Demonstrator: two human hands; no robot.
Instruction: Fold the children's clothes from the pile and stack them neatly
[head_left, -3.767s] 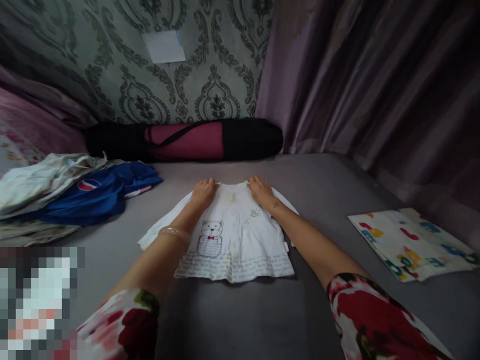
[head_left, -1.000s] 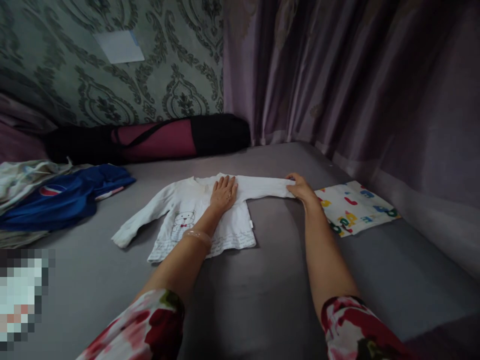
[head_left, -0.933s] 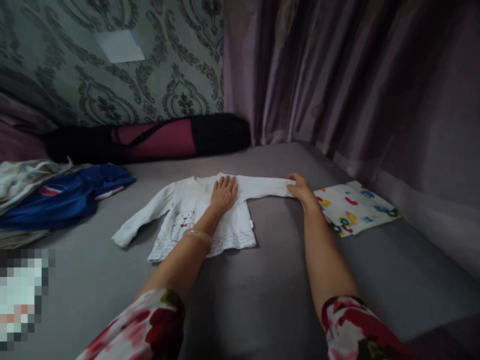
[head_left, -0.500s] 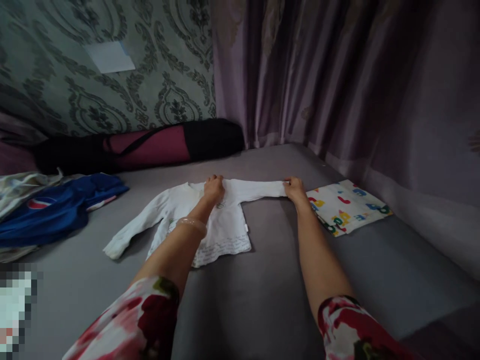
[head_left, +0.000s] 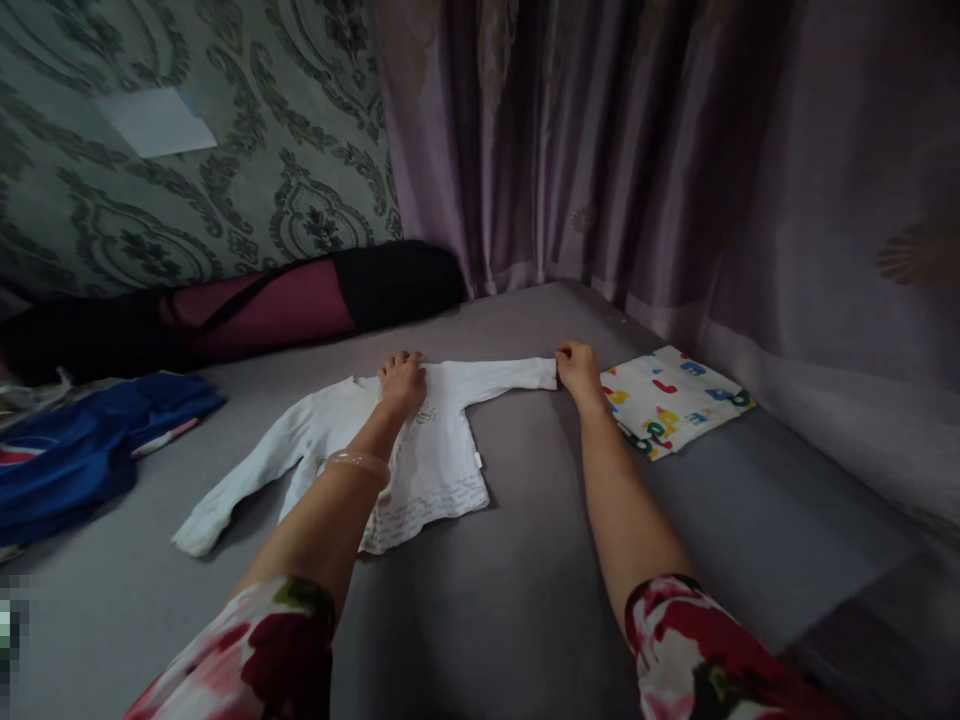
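A small white long-sleeved shirt lies spread on the grey bed surface, with faint print along its hem. Its left-side sleeve slants down toward me; the other runs straight out to the right. My left hand rests on the upper chest near the neckline, fingers spread and pressing the cloth. At the end of the straight sleeve, my right hand pinches the cuff's edge between thumb and fingers. My left forearm covers part of the shirt's lower body.
A folded white cloth with colourful letters lies right of my right hand. Blue clothing is heaped at the left. Behind, a long black and maroon bag lies along the patterned wall, with purple curtains bordering the bed.
The view has turned slightly to the right, so everything sits further left. My right hand's fingers have shifted to the very end of the cuff. My left hand stays on the shirt's chest.
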